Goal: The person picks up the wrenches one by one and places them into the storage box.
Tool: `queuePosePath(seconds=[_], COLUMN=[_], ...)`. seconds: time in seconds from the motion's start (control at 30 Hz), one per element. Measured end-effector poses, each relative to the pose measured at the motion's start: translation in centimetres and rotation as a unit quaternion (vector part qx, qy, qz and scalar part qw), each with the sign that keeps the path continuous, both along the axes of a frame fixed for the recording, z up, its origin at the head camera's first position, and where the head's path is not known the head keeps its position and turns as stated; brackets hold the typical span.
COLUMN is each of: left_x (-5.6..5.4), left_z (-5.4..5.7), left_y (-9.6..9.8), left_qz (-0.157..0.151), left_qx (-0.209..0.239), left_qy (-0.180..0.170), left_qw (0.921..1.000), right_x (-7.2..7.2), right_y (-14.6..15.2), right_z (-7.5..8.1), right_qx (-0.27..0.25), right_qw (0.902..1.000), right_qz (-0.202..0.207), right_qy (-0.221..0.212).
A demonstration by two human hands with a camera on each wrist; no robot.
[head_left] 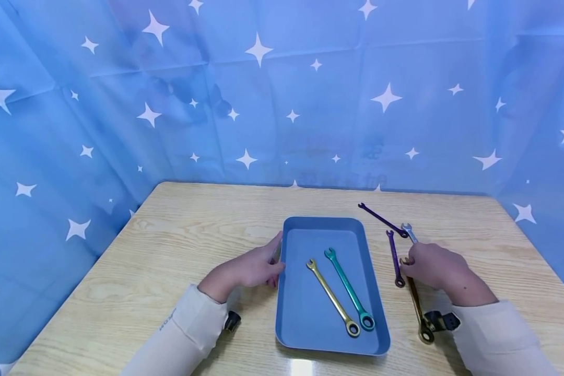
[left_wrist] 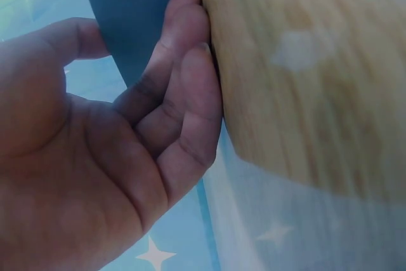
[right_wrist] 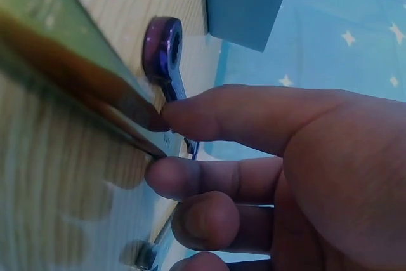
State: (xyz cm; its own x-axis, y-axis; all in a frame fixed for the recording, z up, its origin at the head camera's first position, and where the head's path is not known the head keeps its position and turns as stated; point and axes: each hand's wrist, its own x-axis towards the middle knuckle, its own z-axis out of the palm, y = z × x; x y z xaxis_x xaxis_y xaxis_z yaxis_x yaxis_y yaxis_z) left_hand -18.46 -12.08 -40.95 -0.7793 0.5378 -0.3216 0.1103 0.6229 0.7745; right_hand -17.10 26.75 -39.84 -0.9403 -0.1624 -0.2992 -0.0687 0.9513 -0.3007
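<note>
My left hand (head_left: 258,263) grips the left wall of a blue-grey tray (head_left: 293,313). In the left wrist view the thumb goes over the rim and the fingers lie against the outer wall, low by the tabletop. A gold wrench (head_left: 331,295) and a teal wrench (head_left: 348,286) lie slanted inside the tray. To the right of the tray, my right hand (head_left: 434,269) pinches a bronze wrench (head_left: 414,298) near its open end, between thumb and index finger. Beside the thumb lies a purple wrench (head_left: 394,258). A silver wrench (head_left: 409,232) is partly hidden under the hand.
A dark purple wrench (head_left: 380,219) lies slanted farther back, its ring end close by the silver wrench. All this is on a light wood table (head_left: 207,219). A blue star-patterned cloth (head_left: 282,104) hangs behind and at the sides.
</note>
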Motion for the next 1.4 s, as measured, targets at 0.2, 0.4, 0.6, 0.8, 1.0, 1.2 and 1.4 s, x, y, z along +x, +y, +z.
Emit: queuePosePath(seconds=[0.2,0.4,0.6,0.8,1.0,1.2,1.4], left_x=[0.02,0.26,0.16,0.22,0.27,0.08,0.07], left_z=[0.06,0.21,0.1,0.02,-0.19,0.14,0.14], left_y=[-0.05,-0.37,-0.16,0.21,0.29,0.16,0.18], left_qz=[0.0,0.007,0.004,0.006,0.001,0.004,0.003], left_qx=[-0.001,-0.007,0.001,0.006,0.004,-0.008,-0.006], left_qy=[-0.001,0.001,-0.004,-0.005,-0.002,0.007,0.003], left_qw=[1.0,0.9999,1.0,1.0,1.0,0.9999,1.0], right_x=[-0.03,-0.32,-0.18,0.06,0.03,-0.24,-0.28], right_y=[0.04,-0.53,-0.5,-0.31,-0.38,-0.62,-0.84], right_z=[-0.04,-0.37,-0.4,-0.33,-0.08,0.07,-0.13], right_qx=[-0.011,-0.022,-0.016,-0.027,-0.035,-0.051,-0.062], right_qw=[0.9993,0.9985,0.9991,0.9989,0.999,0.9981,0.9972], right_qz=[0.012,0.029,0.029,0.028,0.022,0.026,0.036], right_qy=[-0.035,-0.041,-0.026,-0.026,-0.017,-0.022,-0.023])
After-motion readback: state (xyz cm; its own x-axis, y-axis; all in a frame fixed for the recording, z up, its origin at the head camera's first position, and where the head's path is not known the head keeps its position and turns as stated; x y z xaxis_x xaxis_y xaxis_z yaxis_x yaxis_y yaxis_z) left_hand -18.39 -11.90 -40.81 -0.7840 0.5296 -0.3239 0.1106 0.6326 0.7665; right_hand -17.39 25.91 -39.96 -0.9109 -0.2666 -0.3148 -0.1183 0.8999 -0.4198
